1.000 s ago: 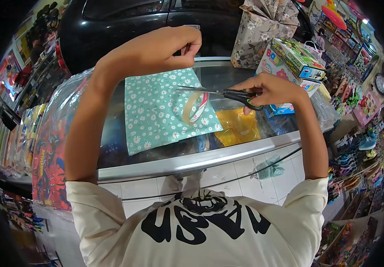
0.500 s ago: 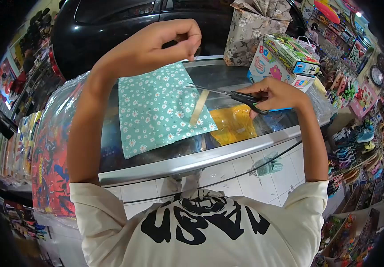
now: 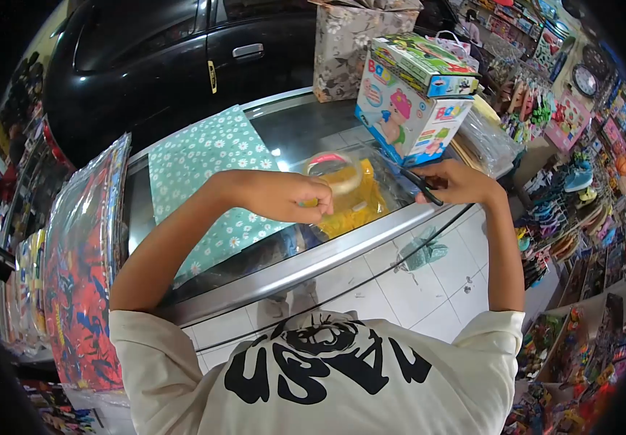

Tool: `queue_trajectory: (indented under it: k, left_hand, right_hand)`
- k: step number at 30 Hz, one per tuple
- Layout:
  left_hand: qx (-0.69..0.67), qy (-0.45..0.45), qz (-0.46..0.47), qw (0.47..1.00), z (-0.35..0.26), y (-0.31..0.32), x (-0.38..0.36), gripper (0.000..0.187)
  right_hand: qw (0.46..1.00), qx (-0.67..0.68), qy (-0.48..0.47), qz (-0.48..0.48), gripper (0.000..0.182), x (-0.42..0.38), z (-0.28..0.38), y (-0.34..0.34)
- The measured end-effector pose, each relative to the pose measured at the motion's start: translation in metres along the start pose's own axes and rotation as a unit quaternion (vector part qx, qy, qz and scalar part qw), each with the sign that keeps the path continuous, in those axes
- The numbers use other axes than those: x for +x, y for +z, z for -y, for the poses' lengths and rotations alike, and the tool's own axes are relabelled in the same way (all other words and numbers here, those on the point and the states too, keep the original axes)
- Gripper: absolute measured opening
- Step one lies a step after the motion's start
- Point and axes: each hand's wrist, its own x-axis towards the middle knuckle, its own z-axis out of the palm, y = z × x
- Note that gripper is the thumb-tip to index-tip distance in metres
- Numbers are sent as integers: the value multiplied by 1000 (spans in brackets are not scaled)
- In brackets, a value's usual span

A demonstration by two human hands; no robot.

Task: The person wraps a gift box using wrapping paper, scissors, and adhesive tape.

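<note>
Head view: 1 camera looks down over a glass counter toward 2 bare hands. At 12 o'clock of the cream shirt, the left hand is curled around 1 roll of clear tape, its fingers closed at the near edge of the roll, which sits just above the glass over a yellow item inside the case. At 3 o'clock of that roll, the right hand is clenched on the dark handles of 1 pair of scissors; whether the blades are parted I cannot tell, since only the handles and a short length of blade show.

Judging from this, the step in hand is handling tape with scissors ready. To do it well, the left hand should keep the roll steady and the strip taut, and the scissors should meet the strip square, clear of the left fingertips.

Counted nearby: 1 teal daisy-print sheet lying flat at 10 o'clock of the left hand, partly under the forearm; 2 boxed toys stacked at 1 o'clock; 1 grey floral gift bag at 12 o'clock; 1 black car beyond the counter.
</note>
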Motion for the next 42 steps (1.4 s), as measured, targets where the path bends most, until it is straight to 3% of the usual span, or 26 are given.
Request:
queue_trajectory:
  k: [4, 7, 10, 13, 16, 19, 22, 26, 31, 35, 38, 42]
  left_hand:
    - [14, 5, -7, 1000, 5, -4, 8, 4]
    - [1, 12, -28, 1000, -1, -12, 3, 4]
    - [15, 35, -88, 995, -9, -21, -5, 4]
    - [38, 8, -172, 984, -25, -26, -16, 3]
    - [79, -24, -240, 967, -34, -25, -26, 4]
    - [142, -59, -293, 943, -42, -23, -39, 4]
    - [166, -38, -340, 925, -40, -20, -58, 4]
    - [159, -41, -383, 909, -41, -13, -86, 3]
    - [175, 3, -430, 886, -42, -7, -124, 4]
    - [209, 51, -446, 869, -43, -6, -147, 5]
    - [223, 43, -451, 863, -47, -4, -157, 5]
    - [236, 29, -453, 859, -44, -4, -166, 6]
  right_hand:
    - [981, -137, 140, 9, 42, -16, 14, 1]
    - [971, -173, 105, -126, 34, -21, 15, 18]
    - [969, -160, 124, -140, 34, -16, 20, 22]
    - [921, -288, -82, -248, 33, 2, 16, 31]
    - [983, 71, -32, -169, 31, 24, 90, 19]
    - [941, 271, -125, -157, 34, 56, 110, 31]
    - [924, 192, -256, -211, 37, 86, 125, 49]
    - [894, 341, -273, -100, 37, 119, 130, 69]
    - [851, 462, -238, 73, 22, 129, 156, 77]
    - [687, 634, -208, 287, 10, 143, 165, 92]
    - [629, 679, -186, 330, 8, 143, 179, 100]
    - [573, 705, -186, 375, 22, 149, 186, 108]
